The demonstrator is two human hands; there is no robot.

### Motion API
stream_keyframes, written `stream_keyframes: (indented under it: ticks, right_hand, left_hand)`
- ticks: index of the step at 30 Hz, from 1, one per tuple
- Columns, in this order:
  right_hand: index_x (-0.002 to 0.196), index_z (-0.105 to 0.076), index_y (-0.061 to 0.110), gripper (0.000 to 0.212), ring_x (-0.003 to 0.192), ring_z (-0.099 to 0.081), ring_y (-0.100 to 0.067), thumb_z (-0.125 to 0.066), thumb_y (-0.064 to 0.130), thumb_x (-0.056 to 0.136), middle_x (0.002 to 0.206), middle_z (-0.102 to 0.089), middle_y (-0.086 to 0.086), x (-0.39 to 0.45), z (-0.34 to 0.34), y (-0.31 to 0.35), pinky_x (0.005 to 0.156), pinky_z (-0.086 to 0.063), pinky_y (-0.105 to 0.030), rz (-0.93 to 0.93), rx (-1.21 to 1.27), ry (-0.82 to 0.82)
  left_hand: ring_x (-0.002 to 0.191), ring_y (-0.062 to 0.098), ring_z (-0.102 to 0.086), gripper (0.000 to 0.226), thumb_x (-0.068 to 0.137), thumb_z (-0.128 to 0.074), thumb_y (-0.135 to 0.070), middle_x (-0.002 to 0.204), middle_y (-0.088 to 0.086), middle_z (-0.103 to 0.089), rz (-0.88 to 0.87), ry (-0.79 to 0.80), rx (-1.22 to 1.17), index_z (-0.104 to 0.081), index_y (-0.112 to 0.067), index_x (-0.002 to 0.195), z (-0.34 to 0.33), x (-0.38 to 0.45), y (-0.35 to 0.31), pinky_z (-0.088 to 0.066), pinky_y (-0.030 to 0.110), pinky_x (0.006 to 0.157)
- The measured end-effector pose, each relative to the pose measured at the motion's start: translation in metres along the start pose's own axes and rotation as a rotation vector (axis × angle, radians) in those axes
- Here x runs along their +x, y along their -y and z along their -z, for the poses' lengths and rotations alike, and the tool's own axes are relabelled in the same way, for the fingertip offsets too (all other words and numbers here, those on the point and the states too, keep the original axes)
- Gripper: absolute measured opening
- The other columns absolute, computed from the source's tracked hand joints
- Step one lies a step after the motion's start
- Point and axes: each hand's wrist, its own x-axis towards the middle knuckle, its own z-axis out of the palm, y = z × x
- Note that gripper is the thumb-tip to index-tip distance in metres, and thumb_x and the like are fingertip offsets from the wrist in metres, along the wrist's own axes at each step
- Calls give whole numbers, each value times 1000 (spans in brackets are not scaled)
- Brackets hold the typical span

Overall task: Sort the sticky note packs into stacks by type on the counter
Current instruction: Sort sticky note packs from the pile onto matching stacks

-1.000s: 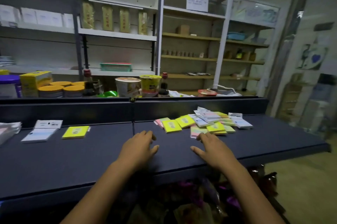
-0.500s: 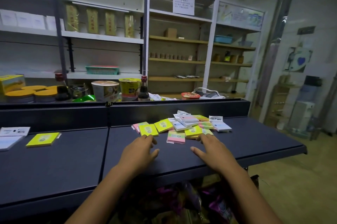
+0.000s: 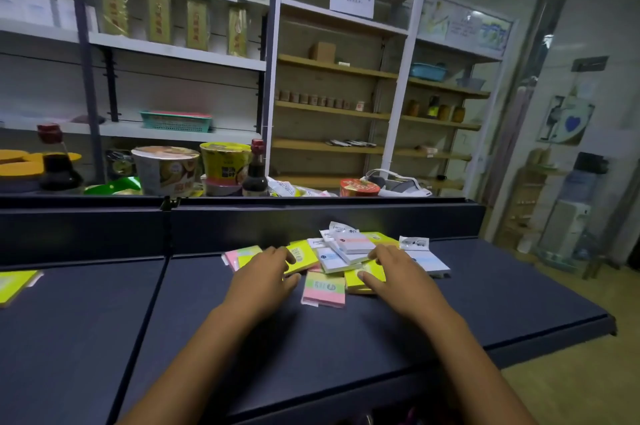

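Observation:
A loose pile of sticky note packs lies on the dark counter [image 3: 346, 348] near its raised back wall. My left hand [image 3: 266, 277] rests with relaxed fingers on a yellow pack [image 3: 306, 256], beside a pink pack [image 3: 231, 256]. My right hand [image 3: 398, 272] lies spread over another yellow pack [image 3: 362, 281], with its thumb on it. Between the hands sits a pink-and-green striped pack [image 3: 325, 289]. Behind them are white-and-blue packs [image 3: 353, 242], and another one [image 3: 429, 262] lies right of my right hand. A separate yellow pack [image 3: 15, 282] lies at the far left.
Behind the counter's back wall stand noodle cups [image 3: 166, 170], a soy sauce bottle [image 3: 254, 170] and other goods. Shelving units fill the wall beyond. The counter's right end [image 3: 609, 327] drops off to the floor.
Both hands have moved forward from the bare counter front onto the pile. The view has shifted right, so the far-left packs have slid mostly out of frame.

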Motion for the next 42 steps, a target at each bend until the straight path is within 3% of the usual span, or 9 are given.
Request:
stream_keyframes:
  ticks: [13,19,24,26,28,31,33,39,42]
  right_hand:
    - [126,-51,25,38,118,-49,-16,-52,48,96,125,-54,5,84,-25,-42,93,-44,-34,91,81,14]
    - [122,-51,25,34,113,-51,-19,-50,48,97,118,-54,4,128,-34,-57,90,-44,-35,181,129,20]
    - [121,-53,25,32,112,-51,-16,-49,48,98,117,-55,6,150,-45,-62,91,-44,-35,227,205,-1]
    - [121,-53,25,31,111,-51,-15,-49,47,99,116,-55,7,154,-48,-63,91,-44,-35,238,249,-19]
    - [119,-54,25,30,111,-52,-15,-50,46,98,115,-55,7,156,-51,-64,92,-45,-35,245,304,-31]
    - [119,-55,26,29,111,-53,-13,-52,46,98,116,-56,8,158,-53,-65,93,-46,-35,255,364,-33]
    - [119,-56,25,30,111,-54,-11,-53,46,97,117,-56,9,159,-51,-67,94,-47,-35,255,410,-50]
    - [116,-57,24,27,108,-56,-9,-55,43,98,116,-58,8,158,-49,-71,94,-48,-32,225,526,-45]
    - [114,-58,23,25,106,-57,-9,-55,42,97,115,-59,6,157,-49,-74,92,-48,-31,216,551,-50]
  left_hand:
    - [104,14,-56,29,90,-60,-41,112,-8,-58,133,-49,-75,-56,-27,116,-46,72,2,-50,35,84]
    - [114,15,-53,39,88,-64,-45,117,-5,-56,239,-65,-74,-58,-24,120,-57,88,12,-48,36,93]
    - [125,17,-42,86,67,-67,-74,131,-5,-50,233,68,82,-52,-25,136,-49,90,28,-39,33,105]
    - [128,17,-38,125,39,-48,-99,135,-6,-46,243,154,111,-47,-26,141,-44,86,30,-36,32,108]
    - [128,16,-36,138,27,-42,-103,137,-6,-44,249,216,126,-45,-27,142,-43,84,31,-35,31,108]
    - [125,15,-36,94,57,-75,-74,134,-7,-45,251,200,145,-48,-32,138,-45,85,32,-36,29,105]
    - [121,13,-38,80,62,-80,-62,129,-9,-46,242,158,141,-52,-32,131,-47,86,35,-37,26,101]
    - [106,6,-45,76,55,-92,-40,116,-13,-46,192,-40,-84,-46,-35,115,-44,85,33,-35,11,79]
    - [99,1,-57,76,57,-94,-23,113,-14,-55,177,-155,-295,-46,-32,115,-38,85,19,-48,11,76]
